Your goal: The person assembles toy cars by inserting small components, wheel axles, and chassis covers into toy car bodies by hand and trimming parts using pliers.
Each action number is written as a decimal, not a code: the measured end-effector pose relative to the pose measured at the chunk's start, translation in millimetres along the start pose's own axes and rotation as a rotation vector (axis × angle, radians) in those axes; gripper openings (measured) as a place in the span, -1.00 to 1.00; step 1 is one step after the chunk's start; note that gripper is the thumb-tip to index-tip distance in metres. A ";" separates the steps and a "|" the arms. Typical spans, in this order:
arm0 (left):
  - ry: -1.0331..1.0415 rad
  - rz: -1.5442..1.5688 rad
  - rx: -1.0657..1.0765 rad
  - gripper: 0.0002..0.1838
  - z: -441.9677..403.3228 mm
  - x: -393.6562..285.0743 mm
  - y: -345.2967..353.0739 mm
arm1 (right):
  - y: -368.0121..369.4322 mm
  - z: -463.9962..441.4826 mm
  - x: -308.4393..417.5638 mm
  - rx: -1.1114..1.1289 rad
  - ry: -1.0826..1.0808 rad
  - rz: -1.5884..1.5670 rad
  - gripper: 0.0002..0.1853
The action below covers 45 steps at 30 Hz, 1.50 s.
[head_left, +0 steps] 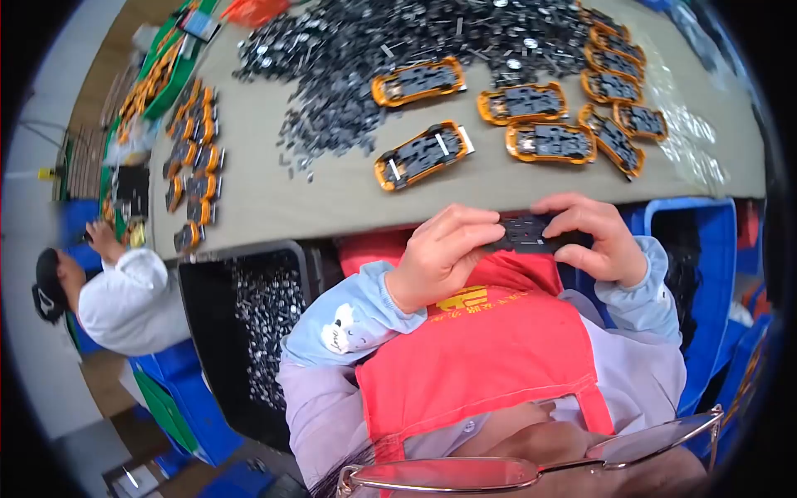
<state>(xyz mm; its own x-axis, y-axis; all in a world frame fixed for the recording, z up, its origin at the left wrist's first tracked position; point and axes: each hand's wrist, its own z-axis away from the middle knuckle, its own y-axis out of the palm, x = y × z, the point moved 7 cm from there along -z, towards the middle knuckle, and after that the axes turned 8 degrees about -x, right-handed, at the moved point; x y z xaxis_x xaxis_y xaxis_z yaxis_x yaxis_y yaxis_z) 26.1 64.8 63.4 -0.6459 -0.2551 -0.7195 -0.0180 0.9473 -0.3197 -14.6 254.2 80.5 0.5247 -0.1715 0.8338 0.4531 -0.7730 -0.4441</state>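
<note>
A black plastic toy car chassis [525,235] is held between both hands, just off the table's near edge and in front of my red apron. My left hand [447,249] pinches its left end between thumb and fingers. At its right end, the thumb and bent fingers of my right hand [594,234] grip it. Beyond my hands, an orange toy car [422,155] lies upside down with white strips on its dark underside. Another overturned car [551,142] rests further right, among several like it.
A large heap of small dark parts [349,91] covers the far table. Orange cars line the left side [199,183]. A black bin of parts [270,332] stands at my left, a blue bin [716,249] at my right. Another person [124,299] works at the far left.
</note>
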 end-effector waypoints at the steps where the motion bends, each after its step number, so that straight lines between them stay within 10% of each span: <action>1: 0.037 -0.023 -0.031 -0.57 5.1 -1.3 -8.2 | 11.6 -0.1 -14.7 0.048 0.102 -0.076 -0.76; 9: 0.033 -0.084 -0.126 -0.51 15.3 15.8 -30.4 | 36.8 -41.3 -25.6 0.213 0.144 -0.130 -0.53; 20: -0.347 -0.366 -0.023 -0.09 17.2 108.3 -90.0 | 47.7 -142.1 -26.7 0.198 -0.400 0.566 -0.53; 27: -0.312 -0.376 -0.020 -0.09 28.1 108.8 -100.7 | 3.6 -131.2 -58.9 -0.209 -0.025 0.677 -0.65; 31: -0.281 -0.373 -0.032 -0.11 11.8 112.4 -87.8 | 11.4 -127.1 -87.4 -0.089 0.096 0.829 -0.63; 39: -0.318 -0.360 -0.006 -0.10 27.9 98.9 -90.5 | 103.4 -134.5 -27.9 0.418 -0.369 0.608 -0.28; 45: -0.372 -0.313 -0.028 -0.05 43.6 93.5 -94.6 | 150.3 -132.5 -31.7 0.473 -0.500 0.622 -0.52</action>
<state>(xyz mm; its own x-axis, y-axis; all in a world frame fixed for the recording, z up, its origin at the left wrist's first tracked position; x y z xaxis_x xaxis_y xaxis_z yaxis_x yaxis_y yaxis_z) 0.6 -57.1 -0.5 -0.2894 -0.5754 -0.7650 -0.1914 0.8178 -0.5427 -58.6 62.5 30.8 0.9720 -0.1035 0.2110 0.1749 -0.2814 -0.9435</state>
